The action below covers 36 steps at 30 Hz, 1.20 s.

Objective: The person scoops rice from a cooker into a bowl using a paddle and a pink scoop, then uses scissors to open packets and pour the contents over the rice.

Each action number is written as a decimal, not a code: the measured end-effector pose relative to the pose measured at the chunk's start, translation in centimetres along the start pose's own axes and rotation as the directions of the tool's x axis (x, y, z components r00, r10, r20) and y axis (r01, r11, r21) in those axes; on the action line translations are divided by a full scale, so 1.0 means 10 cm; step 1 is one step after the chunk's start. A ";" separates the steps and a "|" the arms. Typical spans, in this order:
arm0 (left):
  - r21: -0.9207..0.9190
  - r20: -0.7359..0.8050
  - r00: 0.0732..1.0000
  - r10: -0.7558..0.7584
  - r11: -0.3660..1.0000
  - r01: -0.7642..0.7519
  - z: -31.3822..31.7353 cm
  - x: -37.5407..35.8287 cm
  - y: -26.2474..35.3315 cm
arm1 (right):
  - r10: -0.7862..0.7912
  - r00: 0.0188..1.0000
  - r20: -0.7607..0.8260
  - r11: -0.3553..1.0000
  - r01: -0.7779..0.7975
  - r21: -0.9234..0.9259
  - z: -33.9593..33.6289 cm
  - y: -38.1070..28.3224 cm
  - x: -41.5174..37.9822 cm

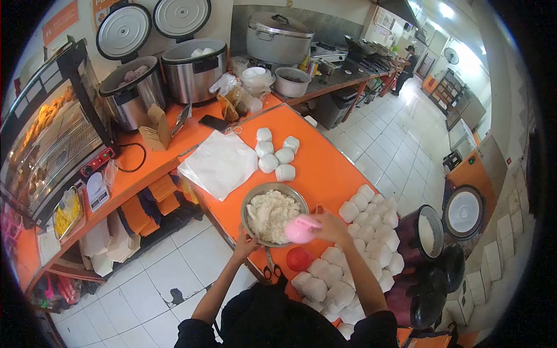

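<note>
A metal bowl (292, 194) full of cooked white rice (270, 213) sits on the orange counter (325, 168). My left hand (244, 242) grips the bowl's near rim. My right hand (332, 226) holds a pink cup (301, 228) over the bowl's right edge. A red cup (299, 258) stands just below the bowl. Several white wrapped rice parcels (365, 238) are piled to the right of my right hand, and several more parcels (275, 153) lie beyond the bowl. A stack of white paper sheets (220, 162) lies left of those.
Two open rice cookers (165, 78) stand at the back left beside a glass food warmer (49, 133). A large lidded pot (278, 37) sits on the stove. Another open rice cooker (426, 232) stands at my right. A person (406, 66) stands far down the tiled aisle.
</note>
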<state>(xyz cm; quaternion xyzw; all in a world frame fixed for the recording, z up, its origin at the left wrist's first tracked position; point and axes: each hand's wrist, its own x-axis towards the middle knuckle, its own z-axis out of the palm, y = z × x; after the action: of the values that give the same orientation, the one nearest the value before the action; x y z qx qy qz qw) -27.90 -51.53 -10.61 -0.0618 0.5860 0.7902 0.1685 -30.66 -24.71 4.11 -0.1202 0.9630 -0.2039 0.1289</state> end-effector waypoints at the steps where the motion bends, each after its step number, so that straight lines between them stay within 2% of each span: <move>1: 0.001 -0.003 1.000 0.010 1.000 -0.010 0.01 0.01 -0.01 | 0.060 0.998 0.020 0.997 -0.058 -0.060 0.14 -0.07 -0.09; 2: 0.017 -0.004 1.000 0.006 1.000 -0.006 0.01 0.01 -0.03 | 0.122 0.992 0.038 0.986 -0.117 -0.119 0.27 -0.15 -0.15; 5: 0.038 -0.020 1.000 0.010 0.999 -0.009 0.04 0.03 0.01 | 0.156 0.981 -0.112 0.986 -0.161 -0.041 0.64 -0.37 -0.10; 8: 0.010 -0.011 1.000 0.020 1.000 -0.020 0.04 0.02 -0.04 | 0.291 0.949 -0.126 0.956 -0.291 0.013 0.83 -0.57 0.04; 11: -0.017 0.012 1.000 0.024 1.000 -0.024 0.05 0.00 -0.04 | 0.232 0.939 -0.255 0.973 -0.222 0.068 1.04 -0.47 0.14; 14: 0.009 -0.016 0.999 0.039 0.999 -0.038 0.10 -0.02 0.03 | 0.290 0.893 -0.345 0.948 -0.219 0.232 1.19 -0.45 0.10; 17: -0.012 -0.022 0.997 0.074 0.997 -0.075 0.13 -0.06 0.02 | 0.110 0.749 -0.653 0.968 0.067 0.240 1.72 0.01 0.29; 18: -0.017 -0.024 0.997 0.076 0.997 -0.076 0.11 -0.03 -0.03 | 0.248 0.823 -0.510 0.886 0.021 0.463 1.63 -0.02 0.25; 20: -0.027 -0.021 0.998 0.064 0.998 -0.064 0.09 0.00 -0.08 | 0.401 0.906 -0.134 0.588 -0.142 0.796 1.27 -0.11 0.10; 23: -0.053 -0.006 1.000 0.021 0.998 -0.022 0.05 0.03 -0.09 | 0.338 0.931 0.137 0.137 -0.193 0.972 1.15 0.21 0.05; 25: -0.080 0.011 1.000 -0.024 0.996 0.025 0.01 0.03 -0.11 | 0.304 0.935 0.183 0.142 -0.234 0.962 0.76 0.15 -0.08; 26: -0.084 0.022 1.000 -0.001 0.996 0.002 0.00 0.01 -0.11 | 0.290 0.934 0.211 0.137 -0.259 0.956 0.61 0.13 -0.12; 29: -0.093 0.046 0.998 0.043 0.995 -0.039 0.00 0.00 -0.11 | 0.177 0.957 0.230 0.259 -0.271 0.927 0.48 0.26 -0.08; 32: -0.085 0.036 0.999 0.038 0.996 -0.035 0.00 0.00 -0.13 | 0.097 0.924 0.369 -0.008 -0.370 0.929 0.53 0.18 0.01; 35: -0.031 -0.033 0.999 0.034 0.999 -0.035 -0.02 -0.02 -0.08 | 0.090 0.884 0.459 -0.181 -0.439 0.880 0.70 0.17 0.02; 36: 0.009 -0.087 0.996 0.021 1.000 -0.020 -0.07 -0.02 -0.08 | -0.044 0.844 0.535 -0.406 -0.505 0.762 0.69 0.19 0.01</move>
<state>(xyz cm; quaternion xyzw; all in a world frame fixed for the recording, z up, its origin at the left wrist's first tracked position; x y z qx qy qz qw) -27.51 -52.00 -11.45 -0.0896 0.5968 0.7859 0.1347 -29.06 -25.49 -2.79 0.2216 0.3389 -0.8350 0.3726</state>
